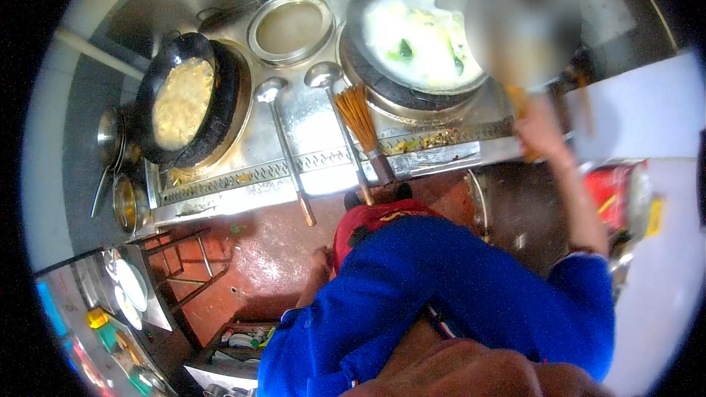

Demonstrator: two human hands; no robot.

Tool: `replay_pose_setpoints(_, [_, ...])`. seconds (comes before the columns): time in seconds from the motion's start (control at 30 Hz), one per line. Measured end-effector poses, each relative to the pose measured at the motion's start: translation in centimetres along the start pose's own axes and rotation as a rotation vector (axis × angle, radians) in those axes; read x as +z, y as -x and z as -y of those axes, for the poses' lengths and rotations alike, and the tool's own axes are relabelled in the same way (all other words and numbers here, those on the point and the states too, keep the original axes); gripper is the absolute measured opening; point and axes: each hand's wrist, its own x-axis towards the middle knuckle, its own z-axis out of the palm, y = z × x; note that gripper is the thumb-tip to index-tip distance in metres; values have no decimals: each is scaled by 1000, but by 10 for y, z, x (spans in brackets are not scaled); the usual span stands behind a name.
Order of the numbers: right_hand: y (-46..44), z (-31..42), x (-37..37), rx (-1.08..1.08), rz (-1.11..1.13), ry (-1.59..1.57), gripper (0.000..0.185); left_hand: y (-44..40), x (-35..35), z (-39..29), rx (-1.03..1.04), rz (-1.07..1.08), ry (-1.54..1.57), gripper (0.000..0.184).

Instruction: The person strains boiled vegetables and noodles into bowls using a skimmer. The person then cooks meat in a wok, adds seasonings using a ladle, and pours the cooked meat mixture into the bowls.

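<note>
My right hand (540,132) is closed around a yellowish-brown handle at the stove's right. Above it, a round utensil (522,22) is blurred; I cannot make out its kind. Just left of that is a wok (358,18) with bubbling whitish liquid (397,22) and green leaves. My left hand (321,259) hangs low beside the red apron (353,231), its fingers too unclear to read. Two ladles (283,143) (342,129) and a bamboo wok brush (360,121) lie across the stove front, nearest the body.
On the left burner a tilted black wok (209,66) holds yellowish food (182,99). A round pot (257,40) of cloudy liquid is set at the back. Pans (110,136) hang at left. Below are a metal stand (198,279) and plates (131,287); a red package (607,191) sits at right.
</note>
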Motion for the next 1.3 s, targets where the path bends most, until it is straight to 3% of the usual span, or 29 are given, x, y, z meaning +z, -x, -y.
replay_pose_setpoints(0.07, [7,20,-2,306,240,-452,29,8,27,2,169,-163,-18,27])
replay_pose_setpoints(0.1, [9,29,15,336,265,-716,23,14,10,27,154,-138,-34,28])
replay_pose_setpoints(0.2, [2,19,20,396,322,-965,14,42,13,42,143,-10,-8,31])
replay_pose_setpoints(0.27, [0,15,12,431,418,-1026,11,48,15,45,145,75,13,33])
replay_pose_setpoints(0.3, [-3,14,9,445,464,-1051,11,71,5,19,-81,-2,128,34])
replay_pose_setpoints(0.4, [15,41,38,411,314,-986,12,90,2,14,-70,53,12,34])
replay_pose_setpoints(0.57, [-40,19,75,317,551,-1302,18,107,43,55,-46,32,27,33])
replay_pose_setpoints(0.7, [-38,16,73,198,432,-1321,18,102,40,59,-109,0,92,33])
replay_pose_setpoints(0.8, [-17,15,64,141,333,-1219,18,68,38,60,-370,180,947,37])
replay_pose_setpoints(0.9, [2,21,55,165,260,-1148,20,58,33,58,-264,-33,490,39])
replay_pose_setpoints(1.1, [28,12,44,82,174,-1089,21,32,-5,38,-98,-215,-114,37])
replay_pose_setpoints(1.17, [39,15,35,40,125,-1036,21,33,-34,21,-106,-123,-26,37])
replay_pose_setpoints(1.3, [47,-4,57,-16,-3,-879,21,11,-23,48,-156,-84,332,36])
